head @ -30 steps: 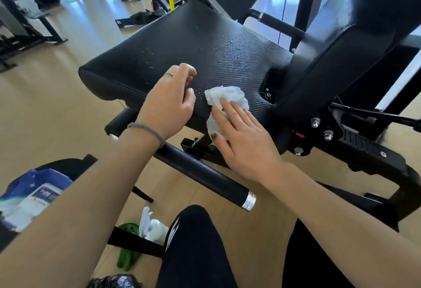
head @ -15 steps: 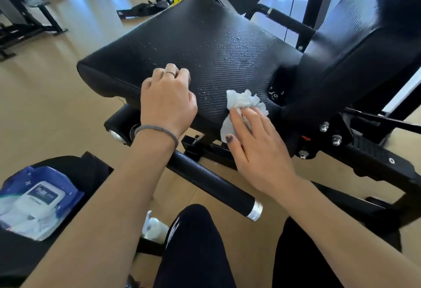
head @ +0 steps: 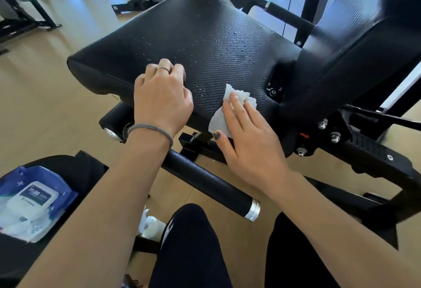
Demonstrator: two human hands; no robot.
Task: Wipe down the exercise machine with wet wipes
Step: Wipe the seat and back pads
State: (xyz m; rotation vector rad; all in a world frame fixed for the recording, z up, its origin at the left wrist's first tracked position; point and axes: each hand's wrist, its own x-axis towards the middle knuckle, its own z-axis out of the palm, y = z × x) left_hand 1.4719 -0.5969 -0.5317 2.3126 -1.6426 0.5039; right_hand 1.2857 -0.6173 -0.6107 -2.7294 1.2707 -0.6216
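The exercise machine's black padded seat (head: 193, 43) fills the middle of the view, its textured top dotted with water drops. My right hand (head: 248, 137) presses a crumpled white wet wipe (head: 222, 114) flat against the seat's near edge, fingers straight. My left hand (head: 161, 98) rests on the same edge just left of the wipe, fingers curled over the pad's rim and holding nothing else. A black backrest pad (head: 355, 36) rises at the right.
A blue pack of wet wipes (head: 34, 198) lies on a black pad at lower left. A black handle bar with a chrome end (head: 211, 185) runs under the seat. A white spray bottle (head: 151, 224) stands on the floor by my knees. Other gym machines stand far left.
My right hand has slid the wipe along the seat's near edge toward the backrest. My left hand has shifted slightly on the pad's rim. The camera has moved closer.
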